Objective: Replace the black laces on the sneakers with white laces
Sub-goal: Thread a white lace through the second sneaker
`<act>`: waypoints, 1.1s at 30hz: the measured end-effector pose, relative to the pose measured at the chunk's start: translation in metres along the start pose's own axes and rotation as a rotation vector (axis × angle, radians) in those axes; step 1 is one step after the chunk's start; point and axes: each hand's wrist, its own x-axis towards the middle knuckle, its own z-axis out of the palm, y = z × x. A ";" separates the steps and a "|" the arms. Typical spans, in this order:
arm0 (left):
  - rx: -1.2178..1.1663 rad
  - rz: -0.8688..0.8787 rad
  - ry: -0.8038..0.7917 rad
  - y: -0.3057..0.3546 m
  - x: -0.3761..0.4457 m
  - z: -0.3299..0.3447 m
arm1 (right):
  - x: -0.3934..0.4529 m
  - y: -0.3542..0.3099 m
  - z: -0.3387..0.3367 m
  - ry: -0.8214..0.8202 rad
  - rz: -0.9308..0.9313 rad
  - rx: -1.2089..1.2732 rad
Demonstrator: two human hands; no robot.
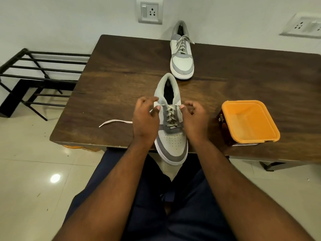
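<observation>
While hands [168, 117] flank near sneaker [171, 126] | lace grip unclear | toe overhangs table [112, 70]

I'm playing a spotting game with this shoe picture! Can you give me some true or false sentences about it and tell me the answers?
1. Two sneakers are on the table. True: the near sneaker and the far sneaker.
2. The orange tub is full of laces. False: nothing shows inside it.
3. Both hands are at the near sneaker's top eyelets. True: the left hand and right hand pinch lace there.
4. The far sneaker has black laces. False: its laces are light coloured.
5. A loose lace end lies on the table left of the hands. True.
6. The near sneaker's toe points at the wall. False: it points toward the person, past the table edge.
</observation>
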 end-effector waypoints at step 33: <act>-0.549 -0.140 -0.625 0.069 0.079 -0.021 | 0.050 -0.072 -0.050 -0.232 -1.133 -0.391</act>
